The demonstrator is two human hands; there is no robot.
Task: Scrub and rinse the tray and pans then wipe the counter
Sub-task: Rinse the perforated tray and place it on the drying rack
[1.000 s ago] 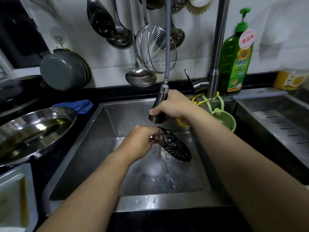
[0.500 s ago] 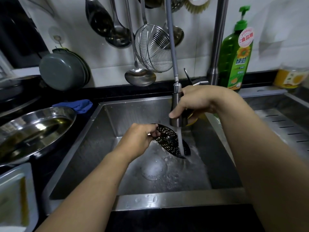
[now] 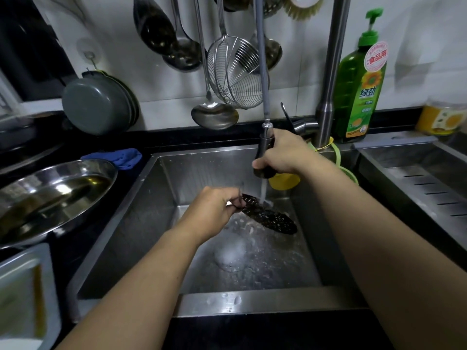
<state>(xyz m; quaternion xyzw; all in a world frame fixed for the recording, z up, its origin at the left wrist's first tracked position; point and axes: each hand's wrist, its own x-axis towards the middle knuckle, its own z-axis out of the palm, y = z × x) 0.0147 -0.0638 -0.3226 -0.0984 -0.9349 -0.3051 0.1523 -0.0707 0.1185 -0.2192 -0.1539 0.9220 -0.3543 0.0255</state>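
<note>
Both grips were loaded. My left hand (image 3: pixel 214 210) pinched the near edge of the perforated black strainer plate (image 3: pixel 270 216), fingers curled round its rim, holding it tilted over the sink (image 3: pixel 141 210) basin. My right hand (image 3: pixel 285 154) was wrapped round the pull-out sprayer head (image 3: pixel 264 157), hose (image 3: pixel 261 59) running up out of frame. Water stream (image 3: pixel 263 192) was landing on the plate's upper end, close to my left fingers, splashing down toward the drain (image 3: pixel 230 256).

Step in hand, as I read it: rinsing, and on a side item, not the main ones. The steel pan (image 3: pixel 50 195) sat on the tabletop left of the sink, with some liquid pooled in it by the look. The tray (image 3: pixel 22 279) was just in front of it at the lower left edge, only partly in view; brownish residue along one side, too blurred to say more. Neither looked washed yet, so the task is early.

Next move calls for sweeping the stream along to the plate's far end, flipping it to flush the holes from the back, then parking it. After that, free the left hand for the pan. Blue cloth (image 3: pixel 118 156) behind the pan would suit the wipe-down.
</note>
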